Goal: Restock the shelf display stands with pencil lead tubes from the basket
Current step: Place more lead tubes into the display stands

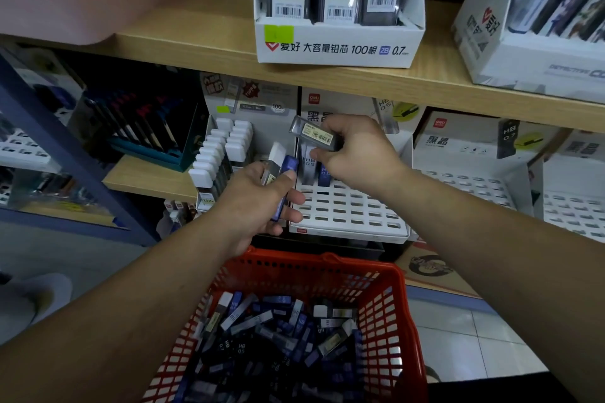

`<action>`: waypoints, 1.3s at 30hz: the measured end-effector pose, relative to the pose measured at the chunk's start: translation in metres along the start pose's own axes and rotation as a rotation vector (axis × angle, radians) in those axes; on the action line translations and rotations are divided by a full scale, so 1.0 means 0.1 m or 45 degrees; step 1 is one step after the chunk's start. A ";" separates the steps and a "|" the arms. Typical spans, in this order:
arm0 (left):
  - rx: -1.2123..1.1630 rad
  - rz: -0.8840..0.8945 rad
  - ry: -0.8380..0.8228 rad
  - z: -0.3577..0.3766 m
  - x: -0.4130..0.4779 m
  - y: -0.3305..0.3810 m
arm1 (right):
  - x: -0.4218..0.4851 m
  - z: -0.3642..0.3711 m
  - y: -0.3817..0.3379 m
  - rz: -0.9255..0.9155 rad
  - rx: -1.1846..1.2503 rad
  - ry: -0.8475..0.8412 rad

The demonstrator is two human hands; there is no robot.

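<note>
The grey lead tube (pixel 313 135) pinched by the right hand (pixel 357 154) should be slotted upright in the stand (pixel 353 213), spares (pixel 288 183) gripped by the left hand (pixel 258 206).

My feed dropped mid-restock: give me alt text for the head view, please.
The right grip pinches a grey lead tube over the white slotted stand, whose slots are mostly unfilled. The left grip holds spare tubes beside it, above a red basket of loose tubes.
</note>
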State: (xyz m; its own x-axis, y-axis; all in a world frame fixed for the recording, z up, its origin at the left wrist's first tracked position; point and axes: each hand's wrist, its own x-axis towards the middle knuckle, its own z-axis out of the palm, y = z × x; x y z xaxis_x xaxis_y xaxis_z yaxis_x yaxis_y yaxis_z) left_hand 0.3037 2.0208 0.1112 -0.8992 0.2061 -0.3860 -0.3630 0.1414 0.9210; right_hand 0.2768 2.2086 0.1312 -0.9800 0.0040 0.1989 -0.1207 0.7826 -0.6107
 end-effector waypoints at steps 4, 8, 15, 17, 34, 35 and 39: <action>-0.039 -0.028 -0.016 0.01 0.01 0.00 | -0.04 0.02 -0.02 0.010 -0.063 -0.019; -0.086 -0.067 -0.055 0.00 0.02 0.01 | -0.03 0.02 -0.01 0.009 -0.044 -0.038; -0.185 -0.105 -0.056 -0.03 0.02 0.03 | -0.03 -0.02 -0.03 -0.074 -0.175 -0.117; -0.208 -0.097 -0.049 -0.04 0.02 0.03 | -0.04 -0.04 -0.04 -0.084 -0.172 -0.146; -0.103 0.060 -0.197 0.09 -0.28 0.13 | -0.55 -0.41 -0.25 0.568 0.886 -0.147; -0.081 0.052 -0.160 0.12 -0.27 0.13 | -0.57 -0.43 -0.22 0.557 0.869 -0.134; 0.263 0.126 0.016 0.20 -0.19 0.05 | -0.61 -0.45 -0.12 0.557 0.884 -0.130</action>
State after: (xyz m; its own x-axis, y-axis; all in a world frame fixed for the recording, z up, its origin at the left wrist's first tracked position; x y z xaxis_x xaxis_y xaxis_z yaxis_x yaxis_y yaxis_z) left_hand 0.3243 2.0371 0.1218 -0.9313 0.2169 -0.2925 -0.2163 0.3168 0.9235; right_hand 0.3450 2.2271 0.1613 -0.9666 0.1363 -0.2170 0.2377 0.1607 -0.9580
